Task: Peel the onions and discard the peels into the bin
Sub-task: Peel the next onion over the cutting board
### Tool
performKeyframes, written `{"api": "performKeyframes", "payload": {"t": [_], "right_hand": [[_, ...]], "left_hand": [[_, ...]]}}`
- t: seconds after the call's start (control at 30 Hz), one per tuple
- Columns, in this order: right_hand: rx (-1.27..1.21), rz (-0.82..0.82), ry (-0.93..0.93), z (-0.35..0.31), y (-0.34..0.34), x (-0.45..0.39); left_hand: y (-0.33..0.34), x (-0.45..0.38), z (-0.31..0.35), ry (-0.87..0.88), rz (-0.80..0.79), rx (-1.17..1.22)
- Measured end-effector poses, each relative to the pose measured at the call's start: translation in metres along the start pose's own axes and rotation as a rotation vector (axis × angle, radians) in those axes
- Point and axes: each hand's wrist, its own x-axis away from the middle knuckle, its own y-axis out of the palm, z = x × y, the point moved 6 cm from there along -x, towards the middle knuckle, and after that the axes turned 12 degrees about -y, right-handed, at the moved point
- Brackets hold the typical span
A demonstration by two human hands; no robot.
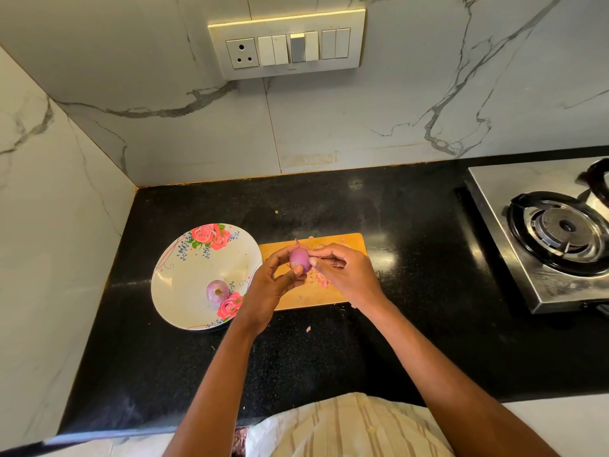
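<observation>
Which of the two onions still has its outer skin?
The onion on the floral plate; its skin looks intact, while the onion in the hands shows smooth purple flesh.

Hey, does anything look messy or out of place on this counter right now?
Slightly. Onion peel scraps litter the cutting board, and a few bits have strayed onto the black counter in front of it. No bin is in view. Nothing looks damaged.

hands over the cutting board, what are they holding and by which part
Both hands hold one purple onion above the cutting board. The left hand grips its left side and bottom; the right hand pinches at its right side.
</observation>
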Motion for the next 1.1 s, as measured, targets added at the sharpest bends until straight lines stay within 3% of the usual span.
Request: {"api": "performKeyframes", "payload": {"t": [0.33, 0.6, 0.93, 1.1], "right_hand": [[0.050, 0.037, 0.024, 0.008, -0.005, 0.002], [-0.083, -0.025, 0.075, 0.004, 0.002, 0.003], [-0.173, 0.097, 0.142, 0.020, -0.002, 0.007], [-0.161, 0.077, 0.127, 0.015, 0.003, 0.006]], "left_hand": [[0.001, 0.001, -0.002, -0.029, -0.063, 0.015], [0.000, 0.000, -0.003, -0.031, -0.049, 0.032], [0.003, 0.001, -0.010, -0.105, -0.129, 0.162], [0.002, -0.001, -0.009, -0.083, -0.051, 0.105]]}}
